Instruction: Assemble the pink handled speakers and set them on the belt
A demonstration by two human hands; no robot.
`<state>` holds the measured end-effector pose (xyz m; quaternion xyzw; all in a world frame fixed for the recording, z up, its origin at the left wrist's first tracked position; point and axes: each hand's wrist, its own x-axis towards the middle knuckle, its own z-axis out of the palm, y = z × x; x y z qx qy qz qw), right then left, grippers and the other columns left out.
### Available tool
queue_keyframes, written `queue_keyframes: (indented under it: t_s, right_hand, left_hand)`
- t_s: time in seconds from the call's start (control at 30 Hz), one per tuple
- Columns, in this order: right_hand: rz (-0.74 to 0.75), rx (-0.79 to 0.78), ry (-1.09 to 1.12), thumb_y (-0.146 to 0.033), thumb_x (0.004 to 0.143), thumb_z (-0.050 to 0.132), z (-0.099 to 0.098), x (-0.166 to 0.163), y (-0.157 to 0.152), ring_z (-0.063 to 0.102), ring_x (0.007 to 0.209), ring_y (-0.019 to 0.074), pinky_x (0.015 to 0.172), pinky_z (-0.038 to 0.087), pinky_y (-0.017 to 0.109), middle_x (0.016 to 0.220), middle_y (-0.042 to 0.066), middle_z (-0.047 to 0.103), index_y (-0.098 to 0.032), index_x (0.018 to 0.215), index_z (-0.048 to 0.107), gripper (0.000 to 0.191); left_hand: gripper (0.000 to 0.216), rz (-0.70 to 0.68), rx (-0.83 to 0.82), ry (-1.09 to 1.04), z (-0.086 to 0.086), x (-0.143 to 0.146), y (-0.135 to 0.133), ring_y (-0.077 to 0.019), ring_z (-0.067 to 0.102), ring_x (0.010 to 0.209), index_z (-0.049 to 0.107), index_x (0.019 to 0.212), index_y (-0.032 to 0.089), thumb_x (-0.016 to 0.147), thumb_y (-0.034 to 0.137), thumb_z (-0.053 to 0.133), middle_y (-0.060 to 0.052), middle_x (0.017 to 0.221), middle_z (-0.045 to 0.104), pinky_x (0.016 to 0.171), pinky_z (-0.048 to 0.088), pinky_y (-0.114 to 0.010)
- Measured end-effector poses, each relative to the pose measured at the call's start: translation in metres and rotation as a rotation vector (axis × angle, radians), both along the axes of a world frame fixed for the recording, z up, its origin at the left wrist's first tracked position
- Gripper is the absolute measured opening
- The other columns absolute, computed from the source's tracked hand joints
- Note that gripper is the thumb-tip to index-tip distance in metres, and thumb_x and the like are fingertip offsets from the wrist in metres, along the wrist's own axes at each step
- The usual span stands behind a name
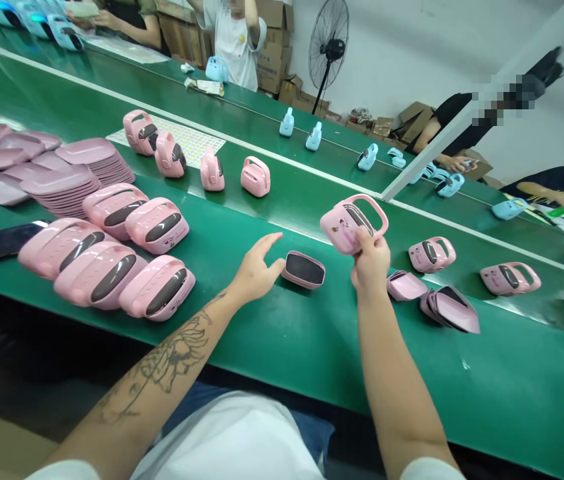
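Note:
My right hand [373, 261] grips a pink handled device [345, 229] with a dark oval panel and small printed figures, lifted above the green bench. My left hand [258, 270] is held out empty, thumb and fingers apart. Just right of its thumb lies a small pink tray-like cover [304, 269] with a dark inside, apart from the hand as far as I can see. Below my right wrist sit more pink covers [406, 285], and beside them a small stack of pink covers with one dark inside [449, 309].
Several pink devices [157, 225] cluster at left, by stacked pink covers [89, 153]. More pink devices [255, 177] stand on the belt [282, 210]. A white post [427, 153] rises at right. Across the line are blue devices [313, 136], a fan [333, 50] and people [236, 43].

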<state>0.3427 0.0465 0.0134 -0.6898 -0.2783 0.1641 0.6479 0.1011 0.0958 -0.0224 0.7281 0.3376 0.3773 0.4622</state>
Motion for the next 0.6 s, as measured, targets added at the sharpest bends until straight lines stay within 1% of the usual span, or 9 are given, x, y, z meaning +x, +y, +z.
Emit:
queue_keyframes:
  t_s: [0.07,0.17,0.27,0.37,0.43,0.47,0.53,0.57,0.6]
  right_hand:
    - [-0.127,-0.093,-0.042,-0.043,0.092,0.078,-0.006,0.032,0.033,0.071,0.116,0.0256,0.101,0.060,0.044,0.131,0.014,0.070,-0.013,0.130,0.062,0.051]
    - [-0.237,-0.237,-0.108,-0.038,0.099,0.073,-0.022,0.060,0.064,0.069,0.118,0.0260,0.100,0.061,0.049,0.136,0.011,0.067,-0.017,0.134,0.063,0.042]
    - [-0.245,-0.339,-0.189,-0.040,0.102,0.069,-0.035,0.065,0.071,0.069,0.119,0.0265,0.100,0.061,0.050,0.139,0.010,0.066,-0.019,0.137,0.063,0.041]
    - [-0.195,-0.367,-0.327,-0.035,0.096,0.075,-0.034,0.056,0.059,0.058,0.137,0.0337,0.114,0.050,0.059,0.154,0.017,0.055,-0.017,0.146,0.056,0.056]
    - [-0.105,-0.346,-0.447,-0.032,0.094,0.074,-0.028,0.045,0.041,0.051,0.144,0.0367,0.122,0.041,0.061,0.160,0.024,0.046,-0.012,0.152,0.048,0.067]
    - [-0.024,-0.332,-0.508,-0.032,0.095,0.071,-0.024,0.037,0.030,0.052,0.143,0.0358,0.122,0.041,0.059,0.159,0.025,0.047,-0.011,0.152,0.048,0.066]
    - [0.218,-0.313,-0.618,-0.038,0.098,0.066,-0.016,0.019,0.005,0.065,0.126,0.0307,0.113,0.051,0.052,0.142,0.018,0.064,-0.016,0.140,0.061,0.048]
    - [0.362,-0.313,-0.669,-0.042,0.096,0.069,-0.013,0.010,-0.008,0.069,0.119,0.0288,0.110,0.054,0.048,0.133,0.014,0.071,-0.021,0.130,0.069,0.040]
    - [0.482,-0.314,-0.718,-0.044,0.092,0.074,-0.011,0.001,-0.019,0.070,0.119,0.0285,0.109,0.054,0.047,0.128,0.010,0.074,-0.025,0.123,0.074,0.037]
  left_hand:
    - [0.080,-0.035,0.039,0.083,-0.012,0.000,0.009,-0.0373,0.038,0.161,0.049,0.158,0.015,0.084,0.031,0.072,-0.018,0.170,0.045,0.135,0.027,-0.058]
    - [0.096,-0.138,0.045,0.137,-0.021,-0.001,0.011,-0.0370,0.037,0.161,0.044,0.162,0.016,0.075,0.030,0.081,-0.017,0.172,0.041,0.135,0.030,-0.054]
    - [0.094,-0.179,0.058,0.164,-0.024,-0.001,0.011,-0.0347,0.043,0.159,0.043,0.163,0.020,0.078,0.032,0.080,-0.014,0.171,0.044,0.134,0.034,-0.052]
    - [0.079,-0.180,0.071,0.156,-0.025,-0.001,0.014,-0.0319,0.049,0.155,0.050,0.159,0.022,0.085,0.034,0.075,-0.011,0.166,0.052,0.133,0.035,-0.050]
    - [0.070,-0.180,0.070,0.142,-0.026,-0.001,0.016,-0.0308,0.054,0.151,0.057,0.154,0.022,0.086,0.034,0.073,-0.009,0.161,0.059,0.132,0.038,-0.049]
    - [0.067,-0.180,0.068,0.134,-0.027,-0.001,0.016,-0.0304,0.056,0.150,0.059,0.152,0.022,0.087,0.034,0.073,-0.009,0.158,0.061,0.131,0.039,-0.048]
    - [0.064,-0.181,0.063,0.116,-0.028,-0.001,0.016,-0.0297,0.058,0.147,0.062,0.149,0.021,0.087,0.034,0.073,-0.009,0.156,0.063,0.130,0.041,-0.047]
    - [0.064,-0.182,0.061,0.107,-0.029,0.000,0.016,-0.0295,0.058,0.147,0.062,0.149,0.021,0.088,0.035,0.073,-0.009,0.156,0.064,0.130,0.041,-0.046]
    - [0.063,-0.181,0.060,0.099,-0.030,0.001,0.016,-0.0295,0.059,0.147,0.062,0.149,0.021,0.088,0.035,0.073,-0.009,0.155,0.064,0.130,0.041,-0.047]
